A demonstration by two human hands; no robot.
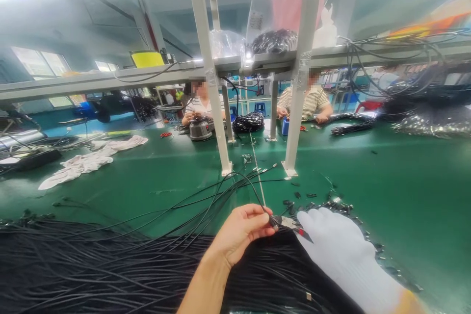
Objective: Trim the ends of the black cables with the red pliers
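Near the front of the green table (162,167), my bare left hand (245,230) is closed in a pinch on the end of a black cable (253,186). My right hand (334,240) wears a white glove and grips a pair of cutting pliers (289,223) with red and black on the handles. The jaws of the pliers are at the cable end, right by my left fingertips; whether they are closed on it I cannot tell. A large heap of black cables (121,274) lies under and left of my hands.
White shelf posts (294,122) rise from the table ahead. Small black scraps (311,195) and a row of cable connectors (340,203) lie beyond my glove. A white cloth (91,159) lies at left. Two people (307,100) sit across the table.
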